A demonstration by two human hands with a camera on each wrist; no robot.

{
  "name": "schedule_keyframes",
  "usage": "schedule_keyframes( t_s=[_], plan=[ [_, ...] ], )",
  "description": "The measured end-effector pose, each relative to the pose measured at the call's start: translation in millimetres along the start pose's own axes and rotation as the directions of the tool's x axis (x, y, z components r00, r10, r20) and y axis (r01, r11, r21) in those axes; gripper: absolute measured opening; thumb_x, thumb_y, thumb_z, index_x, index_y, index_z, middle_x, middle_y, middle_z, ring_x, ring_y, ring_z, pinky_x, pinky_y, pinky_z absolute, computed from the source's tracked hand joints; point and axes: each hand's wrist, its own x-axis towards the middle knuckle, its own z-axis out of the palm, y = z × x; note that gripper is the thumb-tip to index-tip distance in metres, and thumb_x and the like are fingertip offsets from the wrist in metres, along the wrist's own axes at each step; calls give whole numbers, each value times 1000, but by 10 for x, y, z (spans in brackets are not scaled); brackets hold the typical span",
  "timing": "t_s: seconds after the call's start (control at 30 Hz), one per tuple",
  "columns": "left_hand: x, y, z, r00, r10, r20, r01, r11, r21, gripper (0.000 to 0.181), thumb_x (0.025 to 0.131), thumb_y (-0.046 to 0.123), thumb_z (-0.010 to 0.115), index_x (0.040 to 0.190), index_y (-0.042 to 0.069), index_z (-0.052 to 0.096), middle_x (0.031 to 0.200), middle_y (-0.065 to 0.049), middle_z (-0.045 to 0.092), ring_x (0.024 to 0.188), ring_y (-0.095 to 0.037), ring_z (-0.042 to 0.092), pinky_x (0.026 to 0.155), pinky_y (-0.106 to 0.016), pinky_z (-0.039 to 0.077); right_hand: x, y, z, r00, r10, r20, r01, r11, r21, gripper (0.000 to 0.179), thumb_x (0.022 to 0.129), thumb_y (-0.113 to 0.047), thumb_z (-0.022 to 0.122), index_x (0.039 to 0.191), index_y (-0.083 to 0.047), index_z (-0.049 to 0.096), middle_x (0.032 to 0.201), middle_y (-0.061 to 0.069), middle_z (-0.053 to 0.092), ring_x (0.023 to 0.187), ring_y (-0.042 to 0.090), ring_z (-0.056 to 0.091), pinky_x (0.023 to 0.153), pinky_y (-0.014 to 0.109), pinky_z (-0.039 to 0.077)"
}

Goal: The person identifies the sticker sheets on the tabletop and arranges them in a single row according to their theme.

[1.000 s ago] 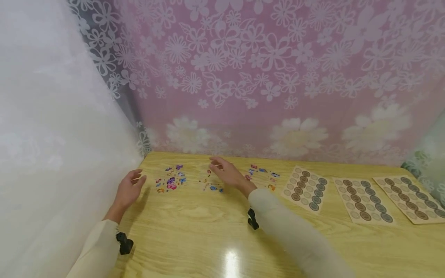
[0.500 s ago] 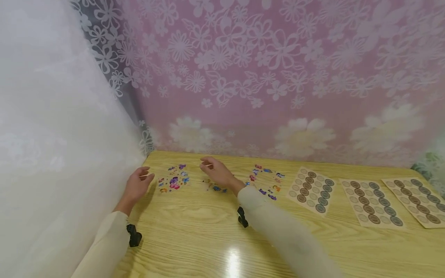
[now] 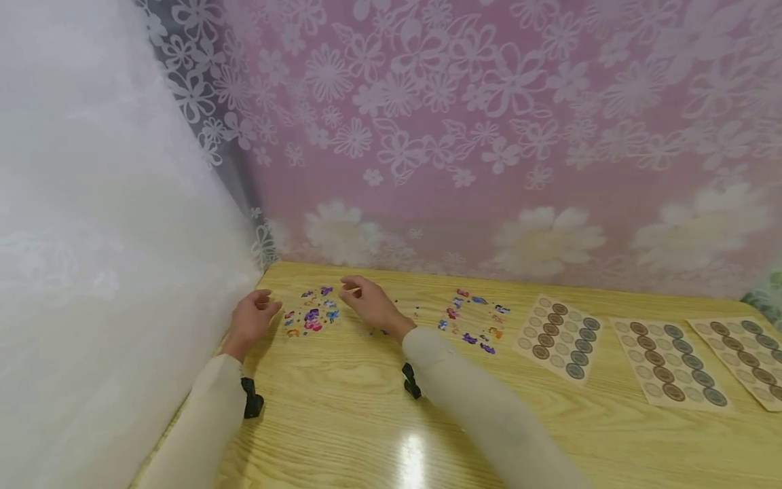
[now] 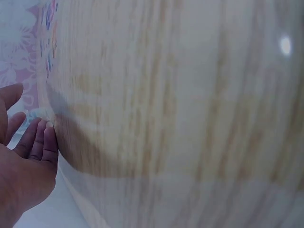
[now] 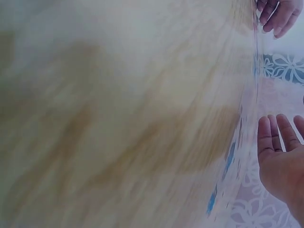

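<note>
My left hand [image 3: 252,320] hovers at the table's left edge, just left of a cluster of small colourful figures [image 3: 313,319] that look like stickers on a clear sheet. Its fingers are loosely bent and hold nothing, as the left wrist view shows of the same hand [image 4: 33,161]. Over a second, middle cluster hangs my right hand [image 3: 370,303], fingers relaxed and apart from the table, covering most of that cluster. In the right wrist view, this hand [image 5: 282,161] has nearly straight fingers with nothing between them. A third cluster of figures [image 3: 470,338] lies to its right.
Three tan sheets with rows of brown, grey and pale round labels lie on the right: the nearest sheet [image 3: 552,339], the middle sheet [image 3: 662,363] and the far right sheet [image 3: 742,363]. A pink floral curtain [image 3: 427,204] hangs behind the wooden table [image 3: 342,407]; white fabric [image 3: 122,238] borders the left.
My right hand has shifted left across the middle cluster, towards the left cluster. The left hand has drawn slightly closer to the left cluster. The view has turned a little left.
</note>
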Motion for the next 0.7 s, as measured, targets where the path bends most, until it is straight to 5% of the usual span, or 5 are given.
schedule_keyframes(
  t_s=[0.53,0.7],
  plan=[
    [111,-69,73,999,-42,-31,40,998,-55,52,97,22,57,137,-8,44,135,-27,46,121,-39,43,98,-50,37,275,-56,283,999,40,-1,-40,999,-33,46,103,-31,45,144,-10,42,127,6,51,109,20,54,90,40,46],
    [160,-72,101,998,-68,-10,67,996,-60,52,97,24,58,138,-6,45,137,-24,46,124,-37,42,100,-48,36,337,-24,302,996,93,-15,-94,988,-126,48,102,-34,47,144,-11,42,126,7,51,114,21,52,95,42,43]
  ],
)
